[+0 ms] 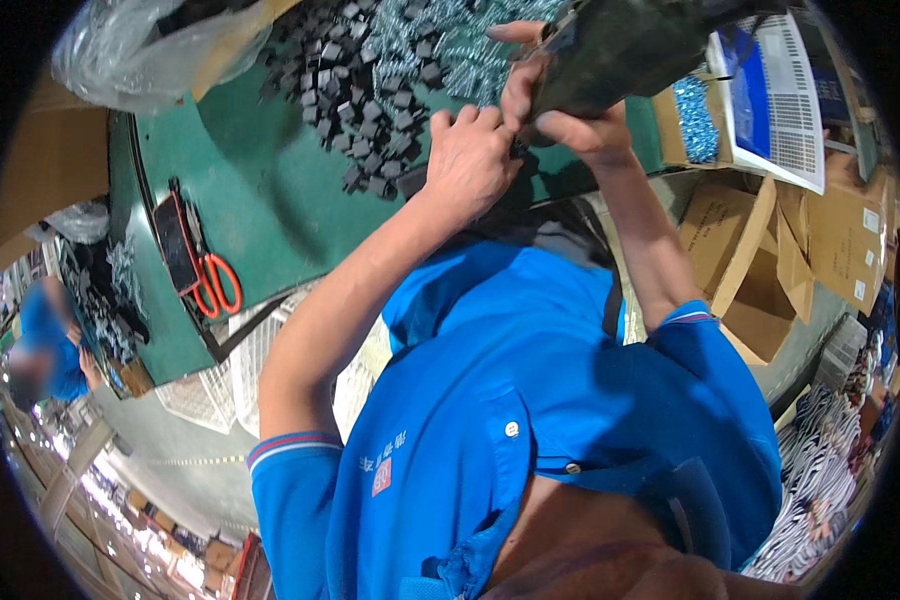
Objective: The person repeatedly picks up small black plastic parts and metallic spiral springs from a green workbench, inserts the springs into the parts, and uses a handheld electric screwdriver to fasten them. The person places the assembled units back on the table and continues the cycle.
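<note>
My right hand (570, 115) grips a dark flat panel (630, 40) held up over the green table (270, 190). My left hand (470, 160) is curled next to it, its fingertips pinching a small black part (517, 148) against the panel's lower edge. The two hands touch at the fingers. Just beyond them lie a heap of small black square parts (370, 90) and a pile of shiny silver screws (450, 40).
Orange-handled scissors (217, 285) and a dark phone (175, 245) lie at the table's left edge. A clear plastic bag (140, 50) sits at upper left. Open cardboard boxes (740, 250), a box of blue screws (695, 115) and a white-and-blue carton (770, 90) stand right. Another person (40, 340) works far left.
</note>
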